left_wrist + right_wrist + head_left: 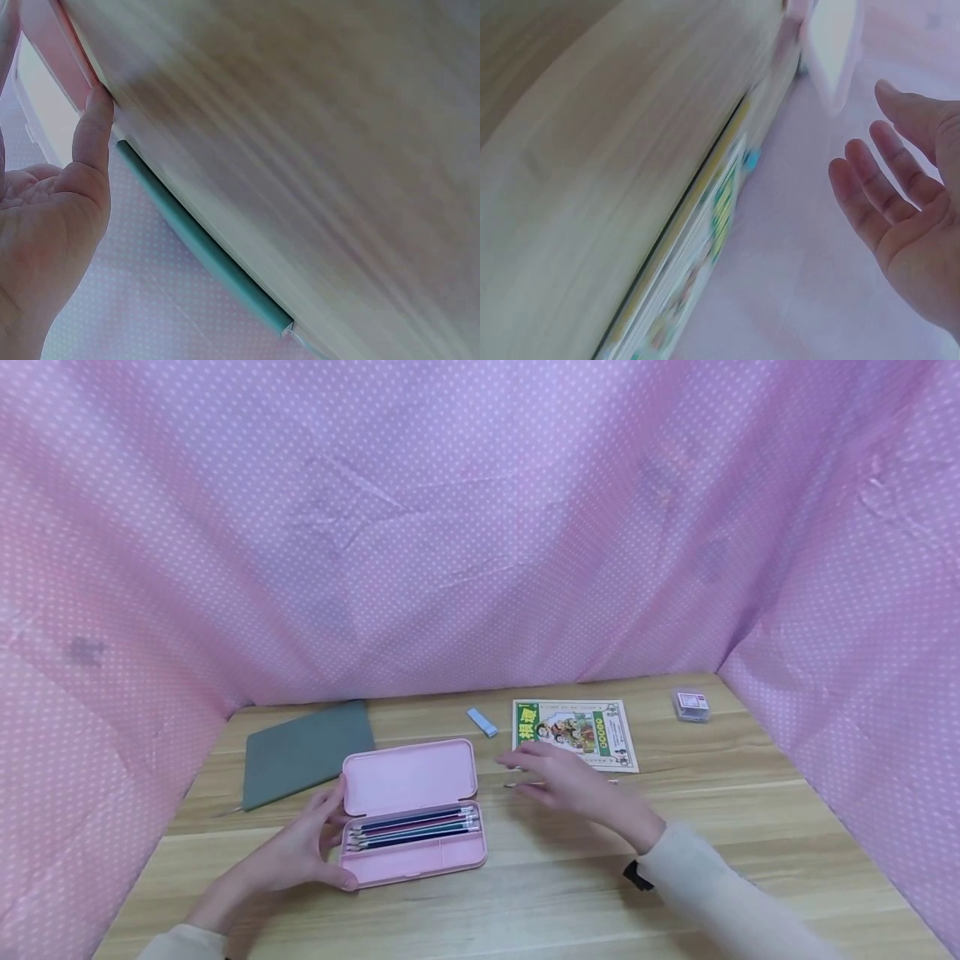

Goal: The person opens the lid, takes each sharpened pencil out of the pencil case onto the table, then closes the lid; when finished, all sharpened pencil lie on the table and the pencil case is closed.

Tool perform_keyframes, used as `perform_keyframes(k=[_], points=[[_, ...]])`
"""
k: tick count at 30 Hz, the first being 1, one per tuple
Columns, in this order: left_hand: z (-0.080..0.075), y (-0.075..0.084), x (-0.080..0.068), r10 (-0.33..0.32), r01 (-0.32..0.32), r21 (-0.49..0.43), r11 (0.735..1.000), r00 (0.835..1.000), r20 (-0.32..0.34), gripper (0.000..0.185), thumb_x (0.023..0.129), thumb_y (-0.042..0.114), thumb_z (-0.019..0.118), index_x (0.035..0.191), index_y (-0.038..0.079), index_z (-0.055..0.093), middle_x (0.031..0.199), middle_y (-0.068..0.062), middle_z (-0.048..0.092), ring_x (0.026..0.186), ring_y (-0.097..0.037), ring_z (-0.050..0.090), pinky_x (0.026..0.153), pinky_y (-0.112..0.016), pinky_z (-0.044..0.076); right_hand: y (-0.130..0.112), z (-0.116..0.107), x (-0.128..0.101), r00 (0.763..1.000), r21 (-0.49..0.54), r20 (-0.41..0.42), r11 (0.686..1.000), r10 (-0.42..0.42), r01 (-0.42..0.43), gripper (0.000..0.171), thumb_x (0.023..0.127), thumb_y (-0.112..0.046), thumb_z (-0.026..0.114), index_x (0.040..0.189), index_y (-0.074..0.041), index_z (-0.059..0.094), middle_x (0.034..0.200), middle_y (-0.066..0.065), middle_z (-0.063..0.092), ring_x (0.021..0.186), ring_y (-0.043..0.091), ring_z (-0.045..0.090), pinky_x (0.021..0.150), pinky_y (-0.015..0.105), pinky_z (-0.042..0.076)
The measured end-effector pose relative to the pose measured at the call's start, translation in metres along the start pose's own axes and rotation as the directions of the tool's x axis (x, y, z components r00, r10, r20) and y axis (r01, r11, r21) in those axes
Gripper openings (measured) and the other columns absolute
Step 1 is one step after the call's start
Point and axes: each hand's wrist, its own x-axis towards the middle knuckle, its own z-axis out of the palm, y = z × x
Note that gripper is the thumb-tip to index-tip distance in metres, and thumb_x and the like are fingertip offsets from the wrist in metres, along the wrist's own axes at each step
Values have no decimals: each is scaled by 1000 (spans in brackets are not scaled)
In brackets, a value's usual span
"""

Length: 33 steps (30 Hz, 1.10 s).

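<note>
Left hand [296,852] grips pencil case [408,778]; right hand [558,777], fingers apart, over pencil [513,785].

Pink case [411,778] lies open; pencils [412,837] inside; pencil [511,786] outside.

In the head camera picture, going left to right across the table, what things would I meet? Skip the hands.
Green notebook, open pink pencil case, small light-blue object, illustrated paper, small clear box with a label.
</note>
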Motion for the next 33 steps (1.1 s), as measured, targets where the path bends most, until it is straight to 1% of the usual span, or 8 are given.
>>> perform_keyframes(k=[3,6,8,12,16,20,28,33], points=[[1,0,0,-10,10,3,1000,1000,-1,144,66,22,97,160,4,-10,151,-27,14,129,-43,44,108,-42,46,-14,9,11,998,30,28,998,-47,46,45,89,-12,79,132,-5,66,120,7,68,103,18,66,93,29,58],[1,-1,0,-16,16,2,1000,1000,-6,144,65,23,97,160,4,-10,152,-27,13,129,-44,44,108,-42,46,-24,19,20,995,43,74,997,-70,67,45,90,-13,78,134,-8,66,122,5,68,106,16,65,96,25,56],[1,-1,0,-23,23,2,1000,1000,-9,144,65,23,97,161,4,-9,152,-27,14,129,-43,44,108,-42,46,-30,25,26,992,54,104,996,-73,68,44,91,-13,78,133,-9,67,121,4,67,106,14,65,95,22,55],[1,-3,0,-14,14,5,1000,1000,-9,144,65,23,97,160,3,-9,151,-27,15,129,-44,44,108,-43,46,-37,36,34,984,75,166,996,-61,49,41,93,-14,76,132,-10,68,115,3,67,99,8,62,88,15,54],[0,-4,1,-23,23,-2,1000,1000,-8,144,65,24,97,161,5,-9,152,-26,13,130,-44,43,108,-43,45,-41,46,40,973,76,227,997,-48,32,40,94,-15,74,134,-13,67,113,1,67,97,7,60,87,16,53],[0,-4,2,-24,24,-1,1000,1000,-8,146,63,26,98,160,4,-10,152,-27,12,131,-45,43,108,-41,45,-42,55,45,964,59,260,997,-59,45,39,94,-13,74,133,-14,68,110,1,68,93,5,59,84,17,54],[0,-3,2,-12,12,3,1000,1000,-18,146,63,23,98,159,1,-9,152,-28,13,129,-47,42,107,-42,45,-49,61,50,949,19,312,999,-37,32,40,94,-8,72,133,-15,69,112,0,70,97,6,62,89,20,55],[0,-4,2,-12,12,14,1000,1000,-19,145,63,24,98,160,1,-8,152,-27,14,130,-46,42,107,-43,45,-51,62,52,945,37,325,999,-29,18,39,93,-5,72,131,-14,70,112,0,71,97,5,63,89,19,55]])
